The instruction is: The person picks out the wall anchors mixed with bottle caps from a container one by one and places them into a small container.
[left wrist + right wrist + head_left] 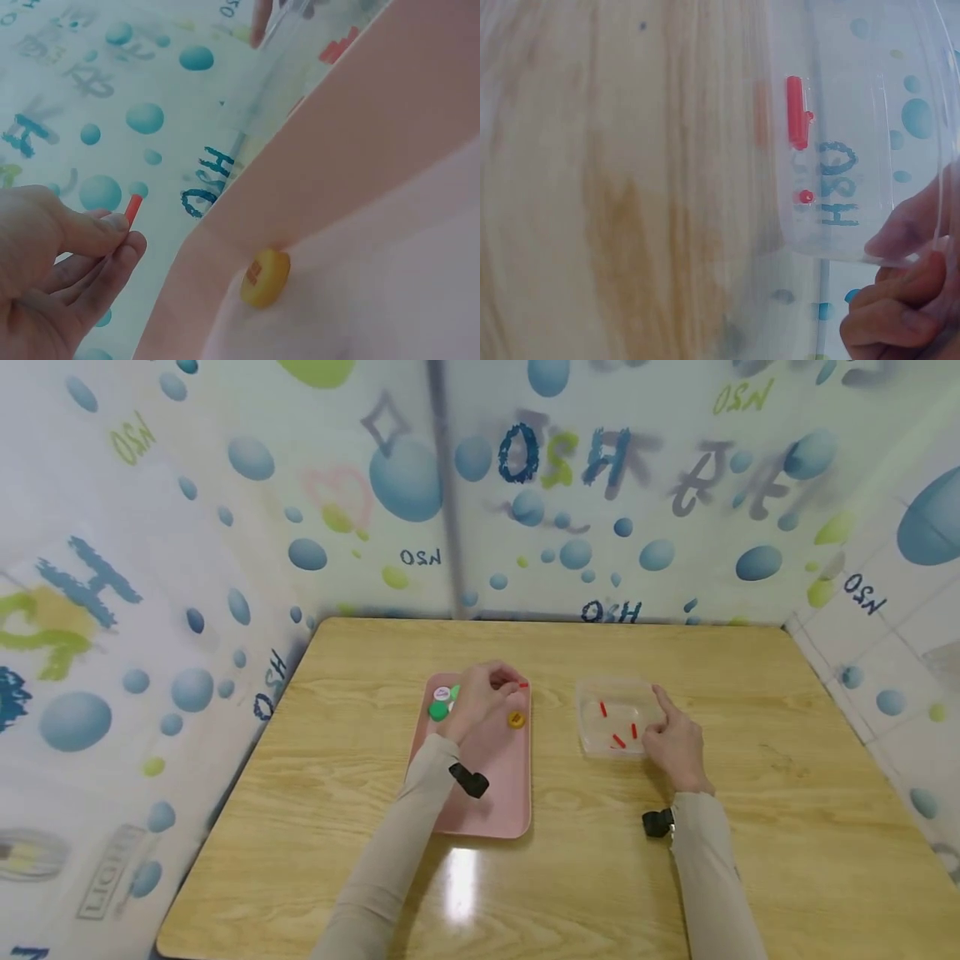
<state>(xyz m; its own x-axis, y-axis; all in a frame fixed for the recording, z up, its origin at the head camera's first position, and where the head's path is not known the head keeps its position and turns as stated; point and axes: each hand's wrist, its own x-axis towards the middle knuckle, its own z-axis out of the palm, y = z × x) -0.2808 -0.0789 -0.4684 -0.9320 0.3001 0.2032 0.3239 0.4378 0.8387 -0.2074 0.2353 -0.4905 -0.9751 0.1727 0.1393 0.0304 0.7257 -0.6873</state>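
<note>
Between thumb and fingertips, my left hand (pixel 477 700) pinches a short red stick (pixel 134 210), held over the far right corner of a pink tray (pixel 498 789). A yellow bottle cap (pixel 516 719) with a small mark on top lies in the tray close to that hand. Green (pixel 438 711) and white (pixel 442 693) caps sit at the tray's far left, partly hidden behind the hand. My right hand (pixel 678 747) grips the right wall of a clear plastic box (pixel 847 244), thumb on one side and fingers on the other. Several red sticks (pixel 633 731) lie scattered inside the box.
The tray and the box stand side by side on a wooden table (pixel 787 827), with a strip of bare wood between them. Walls patterned with blue bubbles (pixel 405 481) rise behind the table and at both sides. A black wrist camera (pixel 470 781) is strapped to the left sleeve.
</note>
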